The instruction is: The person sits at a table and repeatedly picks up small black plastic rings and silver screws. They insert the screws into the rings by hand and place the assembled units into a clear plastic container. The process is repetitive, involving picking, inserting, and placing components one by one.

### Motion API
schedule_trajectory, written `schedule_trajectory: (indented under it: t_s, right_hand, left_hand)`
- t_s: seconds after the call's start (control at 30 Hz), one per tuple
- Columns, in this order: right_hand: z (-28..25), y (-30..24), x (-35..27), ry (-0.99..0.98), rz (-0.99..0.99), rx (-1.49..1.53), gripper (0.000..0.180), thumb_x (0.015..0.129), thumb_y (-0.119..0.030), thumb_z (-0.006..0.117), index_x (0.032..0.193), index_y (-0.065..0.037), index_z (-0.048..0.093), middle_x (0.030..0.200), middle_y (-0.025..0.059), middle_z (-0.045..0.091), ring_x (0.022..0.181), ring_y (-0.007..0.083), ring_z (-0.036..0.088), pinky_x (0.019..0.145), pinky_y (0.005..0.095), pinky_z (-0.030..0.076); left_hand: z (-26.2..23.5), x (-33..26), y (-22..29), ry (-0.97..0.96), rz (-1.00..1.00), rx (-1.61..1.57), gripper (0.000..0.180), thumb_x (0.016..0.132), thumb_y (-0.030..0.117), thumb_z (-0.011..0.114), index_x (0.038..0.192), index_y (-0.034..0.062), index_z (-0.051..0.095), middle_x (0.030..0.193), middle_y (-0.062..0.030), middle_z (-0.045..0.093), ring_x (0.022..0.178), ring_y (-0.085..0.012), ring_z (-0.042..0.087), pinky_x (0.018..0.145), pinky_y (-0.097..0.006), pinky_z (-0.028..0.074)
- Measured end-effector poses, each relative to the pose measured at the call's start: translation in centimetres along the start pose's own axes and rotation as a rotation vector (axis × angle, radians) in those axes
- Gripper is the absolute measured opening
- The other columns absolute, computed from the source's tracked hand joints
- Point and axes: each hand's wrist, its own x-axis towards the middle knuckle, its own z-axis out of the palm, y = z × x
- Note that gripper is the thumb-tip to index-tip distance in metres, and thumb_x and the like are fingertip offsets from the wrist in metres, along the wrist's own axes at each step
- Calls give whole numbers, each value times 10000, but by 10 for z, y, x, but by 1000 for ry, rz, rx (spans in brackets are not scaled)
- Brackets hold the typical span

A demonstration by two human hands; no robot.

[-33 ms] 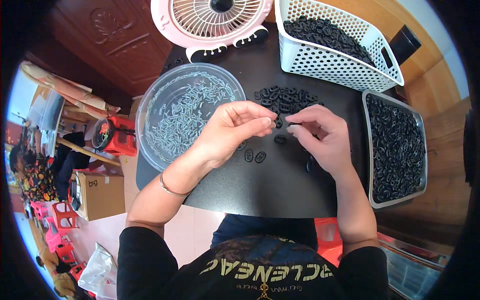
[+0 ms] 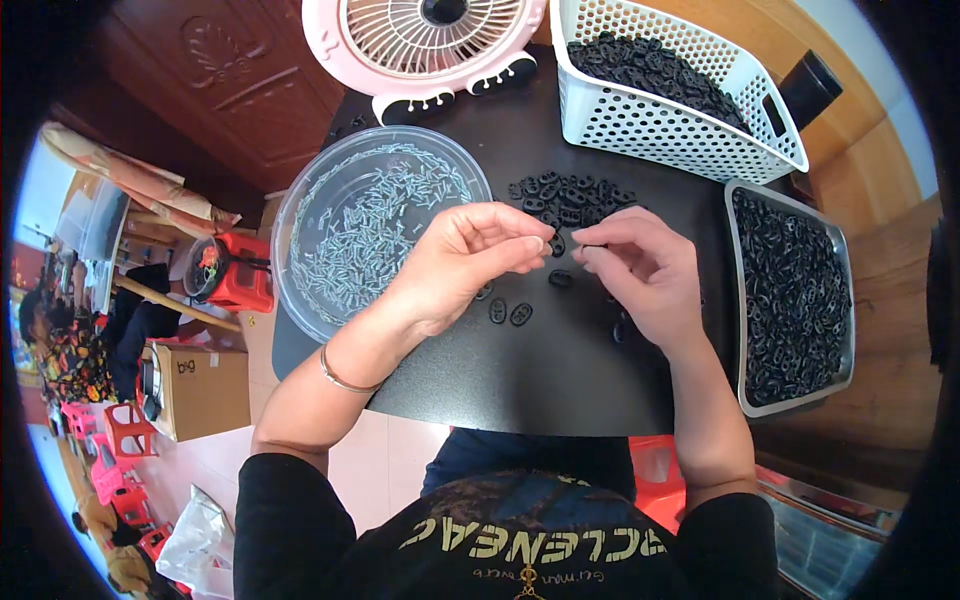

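Observation:
Above the black table, my hands face each other with a narrow gap between the fingertips. My left hand is closed in a pinch; whatever its fingertips hold is too small to make out. Between the thumb and fingers of my right hand is a small black plastic piece, seen edge-on. A pile of black oval pieces with holes lies just beyond the hands. Loose oval pieces lie nearer me, some partly hidden by my right hand.
On the left, a clear round tub contains many small silvery screws. A pink fan stands behind it. A white perforated basket and a metal tray, both with black pieces, stand at the right.
My right hand has shifted very slightly, with the black piece still in its pinch. My left hand and the things on the table look the same.

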Motion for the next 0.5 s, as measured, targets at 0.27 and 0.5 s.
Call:
schedule_trajectory:
  t_s: [0.27,0.5]
  right_hand:
    - [7,-4,0,31,-12,135,246,769,80,557,990,-9,620,905,66,553,815,115,580,731,206,478]
    - [9,7,-3,-5,-45,43,243,770,67,568,994,-14,613,849,66,595,749,113,611,685,216,505]
  left_hand:
    - [-2,3,-5,-10,26,-54,142,773,-26,605,908,11,580,862,-53,619,812,-94,581,748,-219,464]
    - [4,3,-4,35,41,-57,131,780,-27,598,894,31,571,833,-46,620,762,-89,577,691,-203,459]
